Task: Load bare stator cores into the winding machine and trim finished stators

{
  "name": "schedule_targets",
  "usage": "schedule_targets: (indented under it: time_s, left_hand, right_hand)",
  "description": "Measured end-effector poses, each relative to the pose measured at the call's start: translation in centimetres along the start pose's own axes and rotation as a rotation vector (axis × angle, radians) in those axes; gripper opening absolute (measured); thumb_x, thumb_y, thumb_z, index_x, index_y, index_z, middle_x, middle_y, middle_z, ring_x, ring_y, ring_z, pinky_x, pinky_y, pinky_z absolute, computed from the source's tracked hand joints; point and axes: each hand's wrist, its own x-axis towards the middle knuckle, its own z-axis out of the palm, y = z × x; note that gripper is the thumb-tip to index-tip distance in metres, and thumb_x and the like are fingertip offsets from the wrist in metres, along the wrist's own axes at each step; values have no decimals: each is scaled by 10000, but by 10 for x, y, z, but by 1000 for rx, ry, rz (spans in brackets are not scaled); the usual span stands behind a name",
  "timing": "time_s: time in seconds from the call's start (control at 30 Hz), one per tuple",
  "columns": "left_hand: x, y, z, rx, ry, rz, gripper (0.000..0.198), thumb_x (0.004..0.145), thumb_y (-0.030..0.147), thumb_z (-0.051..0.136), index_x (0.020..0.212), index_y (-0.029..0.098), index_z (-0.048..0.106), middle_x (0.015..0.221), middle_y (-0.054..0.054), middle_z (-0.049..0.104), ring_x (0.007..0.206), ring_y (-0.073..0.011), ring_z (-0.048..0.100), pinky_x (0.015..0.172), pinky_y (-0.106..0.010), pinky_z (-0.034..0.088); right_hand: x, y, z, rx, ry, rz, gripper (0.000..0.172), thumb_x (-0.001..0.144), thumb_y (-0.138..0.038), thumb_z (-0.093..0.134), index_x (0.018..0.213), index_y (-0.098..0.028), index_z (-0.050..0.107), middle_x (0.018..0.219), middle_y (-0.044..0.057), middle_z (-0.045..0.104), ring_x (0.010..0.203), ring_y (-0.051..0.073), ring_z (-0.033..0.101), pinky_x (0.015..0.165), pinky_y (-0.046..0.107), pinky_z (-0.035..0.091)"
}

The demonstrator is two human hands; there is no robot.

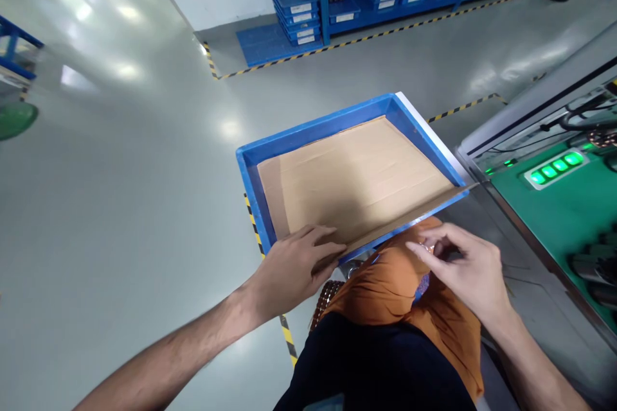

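A blue plastic tray (315,128) sits in front of me, tilted in my view. A sheet of brown cardboard (357,173) lines its bottom, with a folded strip rising along the near side. My left hand (301,260) rests at the tray's near left corner, its fingers stretched over the cardboard's near edge. Just outside the near wall, over my orange trousers (380,282), hovers my right hand (465,263). Its thumb and forefinger are curved but apart, and no held object shows between them.
To the right is a green worktop (554,212) with a lit green switch strip (554,168) and dark parts. Stacked blue bins (294,3) and a blue rack (324,0) stand along the wall. Yellow-black tape (270,64) marks the grey floor. A green stool (17,119) is at far left.
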Motion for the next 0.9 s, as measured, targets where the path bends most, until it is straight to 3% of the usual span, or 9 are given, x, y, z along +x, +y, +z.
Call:
schedule_targets:
  time_s: [0.03, 0.1, 0.2, 0.3, 0.37, 0.5, 0.57, 0.7, 0.9]
  left_hand:
    - [1, -1, -1, 5, -10, 0, 374, 1107, 373, 525, 1413, 351, 739, 1578, -28, 630, 1413, -284, 622, 1081, -497, 608]
    - [3, -2, -3, 9, -42, -6, 382, 1111, 376, 518, 1428, 378, 729, 1599, -19, 611, 1426, -285, 615, 1082, -490, 608]
    - [7, -5, -10, -14, -100, 10, 383, 1119, 424, 504, 1426, 390, 732, 1592, -33, 609, 1448, -284, 599, 1105, -482, 592]
    - [23, -13, -18, -98, -154, 79, 471, 1132, 551, 447, 1489, 359, 688, 1619, -61, 582, 1488, -262, 564, 1192, -461, 530]
    - [45, -26, -17, -102, -127, 137, 590, 1121, 626, 422, 1594, 318, 592, 1711, -83, 485, 1579, -269, 460, 1301, -479, 408]
    - [111, -62, 1, 83, -114, 158, 1044, 922, 857, 601, 1755, 287, 331, 1858, -121, 98, 1713, -430, 28, 1363, -672, 105]
    - [140, -77, 9, 152, -110, 118, 1162, 857, 890, 653, 1778, 306, 250, 1860, -129, -1, 1699, -474, -66, 1330, -742, 39]
    - [169, -91, 15, 194, -87, 62, 1200, 847, 902, 650, 1787, 308, 199, 1858, -159, -21, 1696, -485, -73, 1301, -781, 43]
    - [172, -97, 20, 196, -73, 56, 1178, 842, 887, 672, 1779, 331, 226, 1864, -135, 27, 1700, -481, -44, 1294, -792, 41]
  right_hand:
    - [1, -4, -3, -133, 68, -163, 307, 948, -511, 784, 1049, -223, 824, 978, 88, 778, 851, 228, 726, 757, 353, 569]
    - [11, -9, -2, -324, 46, -416, 337, 999, -347, 733, 1321, -259, 770, 1301, 120, 746, 1153, 288, 704, 968, 439, 567]
    - [34, -7, 8, -421, -150, -563, 389, 1037, -185, 614, 1409, -245, 708, 1340, 111, 727, 1243, 268, 664, 1168, 501, 470]
    - [53, -2, 18, -428, -312, -562, 330, 1042, -109, 535, 1241, -255, 754, 1086, 49, 767, 1087, 211, 693, 1226, 490, 399]
    - [60, -1, 21, -421, -382, -546, 304, 1038, -95, 521, 1151, -247, 759, 1041, 44, 766, 1066, 207, 690, 1197, 464, 403]
    - [64, -6, 20, -421, -449, -507, 262, 1032, -100, 522, 1085, -223, 747, 1077, 65, 768, 1086, 228, 676, 1052, 414, 439]
    - [63, -8, 20, -418, -459, -489, 258, 1023, -93, 514, 1071, -214, 738, 1066, 70, 765, 1074, 232, 669, 1014, 407, 427]
    - [60, -5, 26, -386, -428, -470, 200, 991, -101, 532, 996, -206, 702, 1000, 77, 749, 1042, 235, 649, 1004, 402, 385]
    - [65, 4, 37, -310, -446, -414, 175, 973, -102, 558, 923, -209, 687, 931, 46, 739, 990, 215, 645, 1025, 404, 355]
